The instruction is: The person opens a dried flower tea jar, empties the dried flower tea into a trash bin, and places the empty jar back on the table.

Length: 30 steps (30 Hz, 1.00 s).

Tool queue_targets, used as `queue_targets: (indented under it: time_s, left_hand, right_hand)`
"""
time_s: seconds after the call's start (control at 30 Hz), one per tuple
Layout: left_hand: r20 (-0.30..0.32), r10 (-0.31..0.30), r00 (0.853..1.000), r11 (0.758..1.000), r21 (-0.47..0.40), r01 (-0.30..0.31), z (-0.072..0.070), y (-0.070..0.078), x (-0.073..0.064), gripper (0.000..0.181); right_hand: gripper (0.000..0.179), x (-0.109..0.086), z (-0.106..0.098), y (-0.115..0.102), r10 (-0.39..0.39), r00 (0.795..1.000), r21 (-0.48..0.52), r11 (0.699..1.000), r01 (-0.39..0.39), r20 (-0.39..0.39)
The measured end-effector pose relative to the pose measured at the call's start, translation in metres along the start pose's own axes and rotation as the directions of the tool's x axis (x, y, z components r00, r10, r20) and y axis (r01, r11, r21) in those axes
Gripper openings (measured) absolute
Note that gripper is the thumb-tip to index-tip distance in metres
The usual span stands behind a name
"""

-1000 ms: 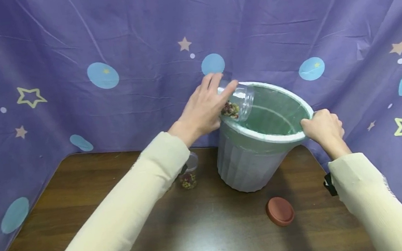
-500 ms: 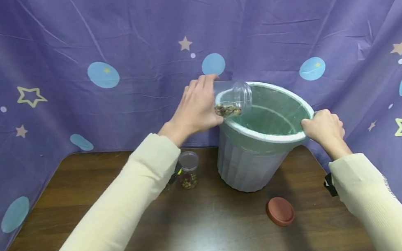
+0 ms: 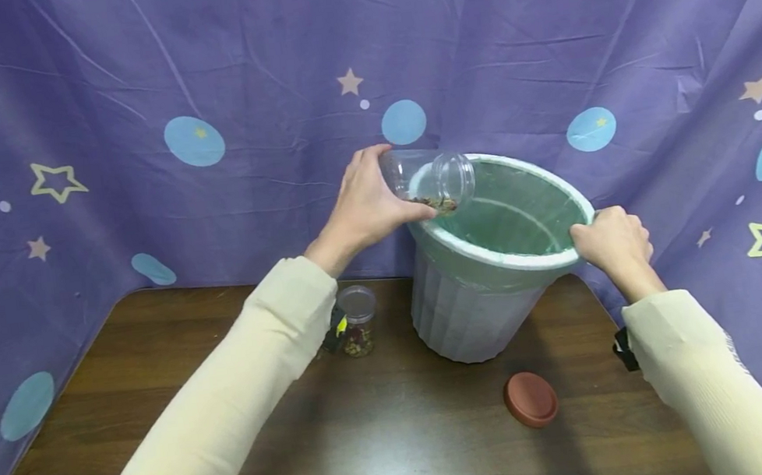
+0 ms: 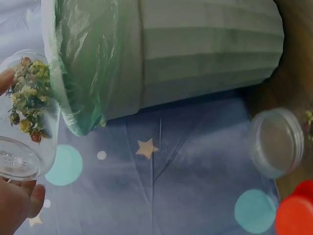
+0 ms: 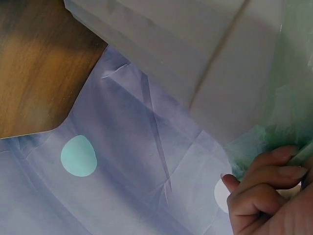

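Observation:
My left hand [image 3: 366,204] grips a clear plastic jar [image 3: 409,171] lying on its side, its mouth over the near-left rim of a tall grey bin [image 3: 474,313]. Dried flower buds [image 4: 29,95], yellow and reddish, lie along the jar's lower side in the left wrist view. A thin green bag [image 4: 88,63] lines the bin and folds over its rim. At the bin's right side my right hand [image 3: 614,242] holds the rim, thumb toward the inside and fingers curled outside. The bin leans toward the right hand, its base over the table.
A second clear jar [image 3: 358,322] with dried flowers stands on the wooden table [image 3: 390,440] left of the bin, partly behind my left wrist. A round red-brown lid [image 3: 531,399] lies in front of the bin. Behind everything hangs a purple curtain [image 3: 269,125].
My left hand has shifted left and turned, bringing the jar more side-on, with its mouth still over the bin. My right hand and the bin have stayed put.

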<state>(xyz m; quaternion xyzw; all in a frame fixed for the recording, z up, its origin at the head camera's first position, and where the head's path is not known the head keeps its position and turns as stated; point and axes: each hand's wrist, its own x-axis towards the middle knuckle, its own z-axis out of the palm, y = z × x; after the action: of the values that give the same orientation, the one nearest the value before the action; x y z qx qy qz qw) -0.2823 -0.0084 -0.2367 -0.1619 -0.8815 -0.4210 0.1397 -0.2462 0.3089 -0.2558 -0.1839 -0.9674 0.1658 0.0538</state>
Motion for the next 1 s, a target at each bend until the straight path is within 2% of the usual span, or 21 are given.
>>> queue_targets:
  time_s: [0.2,0.33,0.43,0.57,0.67,0.77,1.0]
  left_hand:
    - [-0.019,-0.053,0.998,0.993,-0.107,0.051,0.003,-0.003,-0.002,0.102]
    - [0.009,-0.103,0.995,0.973,-0.207,0.103,0.004,-0.004,-0.003,0.099]
    - [0.056,-0.137,0.989,0.931,-0.334,0.148,0.006,-0.004,-0.003,0.097]
    - [0.134,-0.168,0.977,0.834,-0.509,0.213,0.008,-0.001,-0.002,0.096]
    - [0.156,-0.187,0.97,0.786,-0.569,0.243,0.009,0.0,-0.002,0.097]
    - [0.143,-0.226,0.964,0.777,-0.571,0.267,0.01,0.003,-0.002,0.1]
    - [0.103,-0.333,0.937,0.77,-0.544,0.333,0.014,0.01,-0.002,0.102]
  right_hand:
    - [0.036,0.0,0.0,-0.001,0.011,1.0,0.003,1.0,-0.011,0.0]
    - [0.037,-0.001,0.0,-0.002,0.015,1.0,0.004,1.0,-0.015,0.0]
    - [0.037,-0.001,0.0,-0.002,0.013,1.0,0.002,1.0,-0.013,-0.001]
    - [0.038,-0.001,0.0,-0.001,0.014,1.0,-0.006,1.0,-0.014,-0.001]
    - [0.038,-0.001,0.0,-0.001,0.017,1.0,-0.009,1.0,-0.017,0.001]
    - [0.038,0.0,0.001,-0.001,0.017,1.0,-0.011,1.0,-0.017,0.001]
    - [0.037,0.0,0.0,-0.001,0.013,1.0,-0.015,1.0,-0.013,-0.002]
